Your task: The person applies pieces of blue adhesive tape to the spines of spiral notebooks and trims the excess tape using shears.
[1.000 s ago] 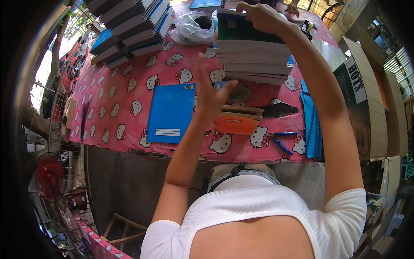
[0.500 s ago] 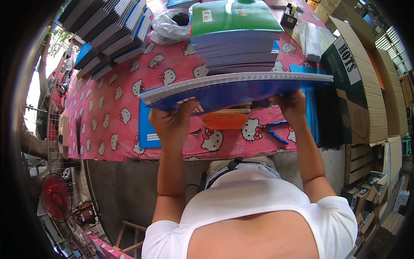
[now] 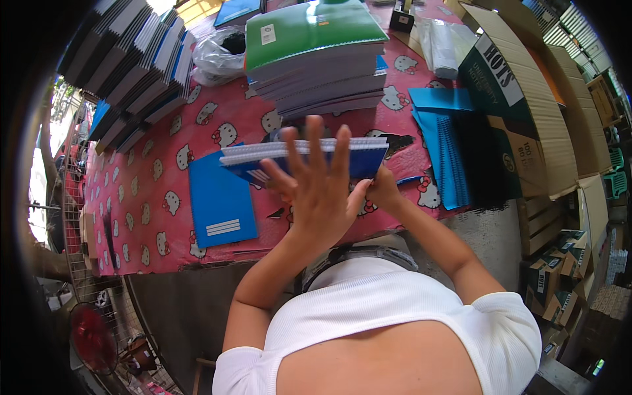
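Observation:
A thick blue-covered notebook (image 3: 370, 158) is held up over the near part of the table, its white page edges turned upward. My right hand (image 3: 383, 187) grips its lower right corner. In front of the cover, my left hand (image 3: 317, 191) is open with fingers spread and palm toward the notebook; whether it touches the cover I cannot tell. To the left, another blue notebook (image 3: 220, 197) with white label lines lies flat on the pink patterned tablecloth (image 3: 158, 227). Behind the held notebook stands a stack of notebooks topped by a green cover (image 3: 316, 33).
A tall stack of dark-edged notebooks (image 3: 135, 69) leans at the far left, beside a clear plastic bag (image 3: 217, 59). On the right are blue covers (image 3: 438, 141), a bundle of black bristly strands (image 3: 484, 161) and an open cardboard box (image 3: 517, 108). A tape dispenser (image 3: 402, 18) sits at the back.
My left hand has let go of the notebook's left side and moved right, opening in front of the cover. The notebook has turned and shifted left; my right hand still grips it.

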Demonstrator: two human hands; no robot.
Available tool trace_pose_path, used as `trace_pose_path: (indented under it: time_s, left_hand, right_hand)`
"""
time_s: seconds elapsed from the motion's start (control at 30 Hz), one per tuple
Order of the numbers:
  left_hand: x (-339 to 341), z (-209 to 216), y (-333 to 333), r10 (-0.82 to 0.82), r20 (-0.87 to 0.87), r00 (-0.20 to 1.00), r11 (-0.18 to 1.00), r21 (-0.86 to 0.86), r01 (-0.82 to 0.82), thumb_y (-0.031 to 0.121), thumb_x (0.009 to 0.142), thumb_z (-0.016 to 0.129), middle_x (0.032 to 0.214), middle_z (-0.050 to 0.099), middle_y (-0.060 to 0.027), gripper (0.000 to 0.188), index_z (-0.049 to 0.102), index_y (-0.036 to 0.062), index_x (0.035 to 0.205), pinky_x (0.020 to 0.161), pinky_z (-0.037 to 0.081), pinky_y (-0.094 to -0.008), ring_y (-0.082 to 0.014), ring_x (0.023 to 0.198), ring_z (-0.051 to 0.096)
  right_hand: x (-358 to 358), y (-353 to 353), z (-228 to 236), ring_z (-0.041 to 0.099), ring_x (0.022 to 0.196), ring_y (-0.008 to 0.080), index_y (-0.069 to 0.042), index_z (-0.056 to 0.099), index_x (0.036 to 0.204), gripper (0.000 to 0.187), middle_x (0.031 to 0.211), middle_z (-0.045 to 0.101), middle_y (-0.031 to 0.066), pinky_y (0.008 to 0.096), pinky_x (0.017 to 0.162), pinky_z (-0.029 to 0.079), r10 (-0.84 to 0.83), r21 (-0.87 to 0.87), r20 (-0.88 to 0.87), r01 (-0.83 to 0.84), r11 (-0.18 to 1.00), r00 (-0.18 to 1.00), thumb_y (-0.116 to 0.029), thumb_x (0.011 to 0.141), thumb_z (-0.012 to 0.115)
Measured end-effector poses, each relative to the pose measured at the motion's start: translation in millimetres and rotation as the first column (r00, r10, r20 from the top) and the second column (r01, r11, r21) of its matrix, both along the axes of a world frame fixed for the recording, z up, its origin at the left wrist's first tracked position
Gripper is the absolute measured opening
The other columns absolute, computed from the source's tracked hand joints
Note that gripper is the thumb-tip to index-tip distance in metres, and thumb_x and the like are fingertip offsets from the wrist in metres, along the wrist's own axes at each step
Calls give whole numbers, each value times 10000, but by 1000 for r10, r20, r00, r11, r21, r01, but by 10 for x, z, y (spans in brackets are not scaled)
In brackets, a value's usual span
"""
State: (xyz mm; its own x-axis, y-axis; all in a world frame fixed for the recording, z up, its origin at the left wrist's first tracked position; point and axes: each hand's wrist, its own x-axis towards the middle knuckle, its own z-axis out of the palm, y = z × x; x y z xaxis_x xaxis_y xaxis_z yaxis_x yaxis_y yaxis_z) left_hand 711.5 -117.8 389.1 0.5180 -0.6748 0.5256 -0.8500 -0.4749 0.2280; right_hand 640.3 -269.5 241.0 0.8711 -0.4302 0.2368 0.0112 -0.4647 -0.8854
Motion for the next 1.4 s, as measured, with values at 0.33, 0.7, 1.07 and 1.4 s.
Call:
trace_pose_path:
  time_s: [0.33,0.7,1.07,1.4]
  left_hand:
    - [266,-132,-413,-207,-89,974,947,-268,177,240,795,732,976,662,-32,193,736,107,934,976,336,-410,-210,921,600]
    - [261,-164,-367,-185,-135,973,960,-238,150,262,801,720,830,680,-6,156,720,133,889,952,315,-422,-177,802,606]
    - [59,-289,-6,-302,-38,953,911,-306,277,169,673,805,832,623,33,290,746,192,957,941,318,-389,-160,812,560]
    - [-104,-308,128,-311,-103,945,901,-348,259,162,619,866,847,670,0,284,736,138,870,1008,328,-394,-173,854,623]
  right_hand:
    - [-388,-1884,90,678,804,292,-21,671,944,299,866,689,167,372,708,525,-679,-647,-388,341,683,623,-264,784,737]
    - [-412,-445,1251,599,680,117,-108,-64,1508,1038,852,683,136,259,618,490,550,680,-32,-385,624,835,39,795,675]
    - [-363,-466,1537,606,713,136,-61,728,1011,299,785,634,54,236,588,461,302,-164,31,-293,942,953,26,725,737]
    - [-295,-487,1512,588,667,150,-62,747,885,264,737,607,42,268,567,455,478,-101,-12,-477,873,878,20,637,781]
